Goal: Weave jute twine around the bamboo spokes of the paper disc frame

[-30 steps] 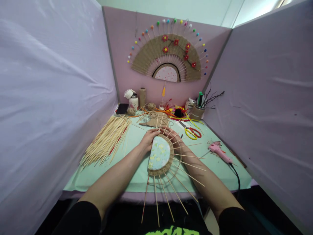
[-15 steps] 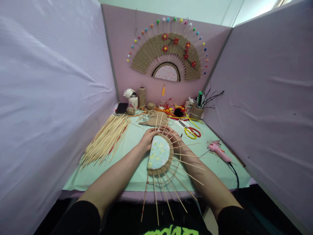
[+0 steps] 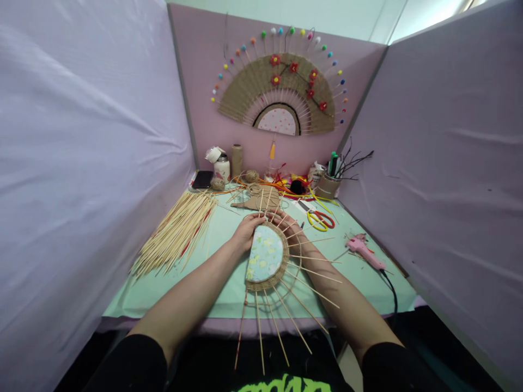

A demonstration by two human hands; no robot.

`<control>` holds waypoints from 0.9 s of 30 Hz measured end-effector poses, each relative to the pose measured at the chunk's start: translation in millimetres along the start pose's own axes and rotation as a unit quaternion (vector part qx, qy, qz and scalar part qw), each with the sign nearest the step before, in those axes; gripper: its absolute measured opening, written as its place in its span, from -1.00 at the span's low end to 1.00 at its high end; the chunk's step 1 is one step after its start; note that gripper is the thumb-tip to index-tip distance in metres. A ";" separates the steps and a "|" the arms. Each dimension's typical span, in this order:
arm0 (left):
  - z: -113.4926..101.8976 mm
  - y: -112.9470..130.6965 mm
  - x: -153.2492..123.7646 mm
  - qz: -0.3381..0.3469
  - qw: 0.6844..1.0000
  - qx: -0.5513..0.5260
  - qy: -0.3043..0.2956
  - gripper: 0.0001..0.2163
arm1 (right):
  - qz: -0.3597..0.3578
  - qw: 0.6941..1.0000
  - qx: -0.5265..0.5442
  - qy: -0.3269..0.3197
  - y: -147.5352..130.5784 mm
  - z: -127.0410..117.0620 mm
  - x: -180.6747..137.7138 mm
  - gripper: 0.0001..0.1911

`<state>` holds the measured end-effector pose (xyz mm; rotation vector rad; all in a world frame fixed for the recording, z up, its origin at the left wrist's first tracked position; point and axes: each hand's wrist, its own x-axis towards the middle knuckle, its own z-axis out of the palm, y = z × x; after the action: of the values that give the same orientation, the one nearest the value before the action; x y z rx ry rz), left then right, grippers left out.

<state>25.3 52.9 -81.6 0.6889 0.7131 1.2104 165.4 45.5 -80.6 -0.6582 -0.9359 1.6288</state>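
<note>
A half-round fan frame (image 3: 265, 255) with a pale blue flowered centre stands on edge above the table, its straight side to the left. Woven twine (image 3: 279, 276) borders the curve, and thin bamboo sticks (image 3: 314, 295) spread from it. A looser strand of twine (image 3: 295, 281) arcs across the sticks outside the border. My left hand (image 3: 245, 231) grips the fan's upper left corner, thumb in front. Just right of it, my right hand (image 3: 287, 222) curls its fingers behind the upper sticks. Its fingertips meet near the left thumb; what they pinch is too small to tell.
A heap of bamboo sticks (image 3: 177, 231) lies left. Scissors (image 3: 321, 220) and a pink glue gun (image 3: 365, 253) with a cord lie right. Cardboard (image 3: 261, 199), twine balls and a pen holder (image 3: 328, 187) stand behind. A finished fan (image 3: 245, 98) hangs on the back panel.
The whole view has shifted very slightly. Both hands keep practically the same place on the fan frame, and nothing has been let go.
</note>
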 end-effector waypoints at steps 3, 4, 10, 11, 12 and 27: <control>-0.1 -0.3 0.1 0.002 1.000 -0.002 0.009 -0.77 | -0.003 1.000 -0.005 0.006 -0.1 0.6 -0.8 -0.58; 0.0 -0.2 -0.1 0.002 1.000 -0.003 0.010 -0.77 | -0.008 1.000 -0.008 0.008 0.1 0.7 -0.9 -0.60; 0.0 -0.2 -0.5 0.000 1.000 -0.002 0.001 -0.77 | -0.021 1.000 -0.017 -0.001 -0.5 1.7 -0.5 -0.64; -0.3 -0.6 -0.2 0.000 1.000 -0.001 -0.001 -0.78 | -0.021 1.000 -0.017 -0.005 -0.9 2.5 -0.6 -0.63; -0.8 -1.1 0.2 0.000 1.000 -0.001 -0.001 -0.78 | -0.019 1.000 -0.016 -0.011 -1.5 3.3 -0.9 -0.62; 0.0 -3.0 -0.2 -0.001 1.000 -0.008 -0.023 -0.78 | -0.003 1.000 -0.007 -0.020 -4.8 5.5 -6.4 -0.59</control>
<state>27.0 52.1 -84.0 0.7000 0.6655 1.1938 165.1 38.4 -73.9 -0.6326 -0.9780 1.6371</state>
